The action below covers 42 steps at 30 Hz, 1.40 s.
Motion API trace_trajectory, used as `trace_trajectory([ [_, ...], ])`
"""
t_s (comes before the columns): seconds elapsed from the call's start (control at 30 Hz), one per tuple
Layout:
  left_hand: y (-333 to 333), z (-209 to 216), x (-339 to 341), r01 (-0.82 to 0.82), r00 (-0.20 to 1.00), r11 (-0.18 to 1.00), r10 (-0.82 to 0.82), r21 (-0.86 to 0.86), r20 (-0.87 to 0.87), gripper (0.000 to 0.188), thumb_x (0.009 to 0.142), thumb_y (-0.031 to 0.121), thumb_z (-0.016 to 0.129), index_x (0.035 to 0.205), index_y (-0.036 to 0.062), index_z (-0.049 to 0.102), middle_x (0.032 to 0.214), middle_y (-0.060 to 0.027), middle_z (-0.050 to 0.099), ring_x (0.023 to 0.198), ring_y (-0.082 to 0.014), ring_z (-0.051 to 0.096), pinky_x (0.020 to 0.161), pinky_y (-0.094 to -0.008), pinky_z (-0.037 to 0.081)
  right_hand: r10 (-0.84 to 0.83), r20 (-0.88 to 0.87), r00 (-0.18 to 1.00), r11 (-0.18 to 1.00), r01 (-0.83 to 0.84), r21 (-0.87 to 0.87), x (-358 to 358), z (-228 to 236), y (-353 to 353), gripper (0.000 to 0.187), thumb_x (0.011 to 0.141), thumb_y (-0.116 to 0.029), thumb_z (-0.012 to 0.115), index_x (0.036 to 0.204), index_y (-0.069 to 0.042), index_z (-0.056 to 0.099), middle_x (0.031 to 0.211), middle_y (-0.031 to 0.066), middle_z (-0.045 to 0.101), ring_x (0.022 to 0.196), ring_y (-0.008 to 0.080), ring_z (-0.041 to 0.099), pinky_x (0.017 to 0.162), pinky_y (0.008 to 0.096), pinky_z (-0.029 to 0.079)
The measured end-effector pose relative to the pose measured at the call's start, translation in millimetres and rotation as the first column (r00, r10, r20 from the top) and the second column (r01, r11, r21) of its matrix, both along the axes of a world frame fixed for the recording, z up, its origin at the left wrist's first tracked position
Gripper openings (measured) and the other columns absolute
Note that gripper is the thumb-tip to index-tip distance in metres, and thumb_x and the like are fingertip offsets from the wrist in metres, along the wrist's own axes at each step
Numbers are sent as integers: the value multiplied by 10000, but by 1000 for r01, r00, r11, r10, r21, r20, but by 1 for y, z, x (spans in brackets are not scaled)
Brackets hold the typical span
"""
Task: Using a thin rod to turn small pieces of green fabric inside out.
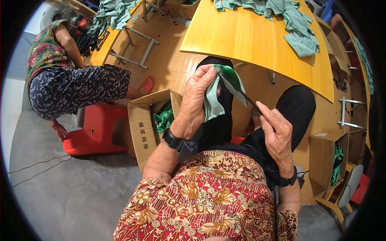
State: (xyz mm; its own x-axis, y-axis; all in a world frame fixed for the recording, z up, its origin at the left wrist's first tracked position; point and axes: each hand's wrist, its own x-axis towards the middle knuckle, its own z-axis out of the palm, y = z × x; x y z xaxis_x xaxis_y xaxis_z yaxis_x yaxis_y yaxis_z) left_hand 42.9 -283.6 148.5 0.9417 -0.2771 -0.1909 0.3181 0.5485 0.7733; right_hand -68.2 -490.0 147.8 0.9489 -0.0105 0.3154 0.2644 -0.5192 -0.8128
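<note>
- Here, a seated person looks down at their own lap; the left hand (200,90) is closed around a small green cloth piece (219,92), fingers and thumb pinching its upper edge so it hangs up in front of the knees, clear of the dark trousers.
- The right hand (277,132) is curled shut on a thin dark tool (241,94), likely small scissors or a pick, whose tip meets the cloth's right edge; holding the cloth taut and raised seems to give the tool a clean line.
- An open cardboard box (142,128) stands just beside the left knee with more green cloth inside, within easy reach.
- The yellow desk (257,44) ahead carries a heap of grey-green pieces (289,20) at its far side.
- A second cardboard box (323,156) sits on the right.
- At upper left, another person (60,80) sits on a red stool (94,130), well apart.
</note>
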Motion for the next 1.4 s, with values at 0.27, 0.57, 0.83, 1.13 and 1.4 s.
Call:
trace_trajectory([
  [0.27, -4, 6, -4, -58, 996, 993, 50, 107, 74, 201, 985, 261, 595, 1040, 68, 579, 777, 1, 571, 507, -69, 454, 455, -197, 351, -41, 28, 999, 999, 41, -18, -1, -3, 2, 380, 871, 68, 618, 1228, -57, 653, 732, 81, 516, 619, 172, 503, 565, 276, 415],
  [0.57, -4, 15, -1, -110, 994, 983, 106, 147, 34, 252, 993, 295, 578, 1063, 55, 608, 741, 1, 553, 501, -56, 438, 440, -195, 332, -31, 14, 999, 999, 31, -12, 9, 2, -1, 366, 878, 60, 617, 1226, -46, 653, 729, 81, 527, 617, 162, 494, 563, 269, 411],
  [0.83, -9, 30, 14, 2, 991, 986, -24, 167, 129, 114, 918, 171, 693, 981, 93, 639, 802, 53, 638, 603, 7, 498, 512, -150, 390, 36, -4, 999, 999, -36, 20, 30, 12, -8, 354, 875, 63, 621, 1213, -36, 658, 728, 76, 534, 613, 154, 494, 566, 262, 407],
  [1.13, -45, 49, 23, -44, 977, 987, 10, 155, 213, 109, 899, 100, 713, 927, 68, 612, 822, 44, 648, 742, -2, 557, 644, -167, 464, 13, -37, 999, 965, -3, 263, 50, 20, -17, 348, 892, 66, 591, 1227, -11, 646, 732, 51, 541, 631, 110, 501, 584, 227, 414],
  [1.4, -52, 48, 33, -301, 895, 895, 147, 328, 422, 211, 905, 61, 690, 1091, 18, 600, 983, -27, 676, 853, -50, 604, 750, -207, 503, 57, -103, 993, 969, -31, 246, 61, 25, -32, 342, 893, 60, 588, 1221, -13, 651, 721, 48, 532, 616, 115, 494, 574, 237, 414],
])
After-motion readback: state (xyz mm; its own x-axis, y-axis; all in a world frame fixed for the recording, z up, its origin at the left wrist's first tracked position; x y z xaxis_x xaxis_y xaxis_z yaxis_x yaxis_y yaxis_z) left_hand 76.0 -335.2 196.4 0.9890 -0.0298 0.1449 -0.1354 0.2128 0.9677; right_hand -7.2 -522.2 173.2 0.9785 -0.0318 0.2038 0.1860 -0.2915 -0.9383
